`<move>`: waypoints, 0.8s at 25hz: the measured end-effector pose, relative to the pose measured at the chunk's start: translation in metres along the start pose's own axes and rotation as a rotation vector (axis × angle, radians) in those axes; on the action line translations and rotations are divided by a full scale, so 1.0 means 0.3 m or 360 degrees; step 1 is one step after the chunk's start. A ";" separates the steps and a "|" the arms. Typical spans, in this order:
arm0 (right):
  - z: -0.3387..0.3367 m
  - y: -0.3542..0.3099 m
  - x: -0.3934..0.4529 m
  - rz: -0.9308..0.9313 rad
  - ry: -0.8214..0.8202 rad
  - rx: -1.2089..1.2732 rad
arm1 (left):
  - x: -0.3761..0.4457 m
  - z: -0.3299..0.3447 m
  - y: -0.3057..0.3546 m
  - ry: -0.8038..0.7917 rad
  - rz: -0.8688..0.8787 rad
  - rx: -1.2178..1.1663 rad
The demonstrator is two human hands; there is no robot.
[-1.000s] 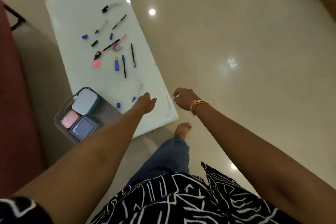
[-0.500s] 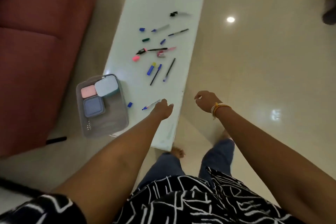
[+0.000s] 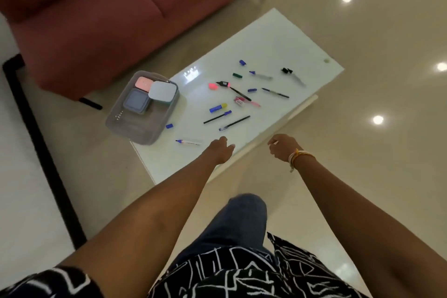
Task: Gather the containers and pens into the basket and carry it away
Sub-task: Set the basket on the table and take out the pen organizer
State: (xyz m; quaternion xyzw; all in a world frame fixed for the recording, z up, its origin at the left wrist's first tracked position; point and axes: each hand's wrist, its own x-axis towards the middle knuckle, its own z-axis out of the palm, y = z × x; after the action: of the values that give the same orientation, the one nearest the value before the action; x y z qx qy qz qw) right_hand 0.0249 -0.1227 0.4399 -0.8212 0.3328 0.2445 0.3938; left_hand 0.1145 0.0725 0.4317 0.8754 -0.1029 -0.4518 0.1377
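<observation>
A: Where does the view look from?
B: One head-worn camera, high above, facing forward and down; the table [image 3: 273, 38] crosses the frame's middle, well below.
A: Any second view?
B: None; the wearer's own arms enter from the bottom edge.

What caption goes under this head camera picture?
Two empty hands, left and right, reach toward pens scattered on a white table beside a basket.

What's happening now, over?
Left hand and right hand empty, near table end. Three containers already in basket. Pens still scattered. Nothing blocking.
</observation>
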 end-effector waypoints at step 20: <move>-0.529 0.077 0.565 -0.0550 -0.0615 -0.1079 | 0.235 0.176 0.567 0.0417 -0.0605 -0.0803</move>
State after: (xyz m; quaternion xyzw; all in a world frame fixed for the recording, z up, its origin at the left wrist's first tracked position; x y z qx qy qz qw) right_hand 0.1418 -0.3221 0.4067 -0.8871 0.0111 0.4197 0.1919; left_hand 0.1021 -0.1170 0.4055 0.8679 0.1957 -0.3642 0.2753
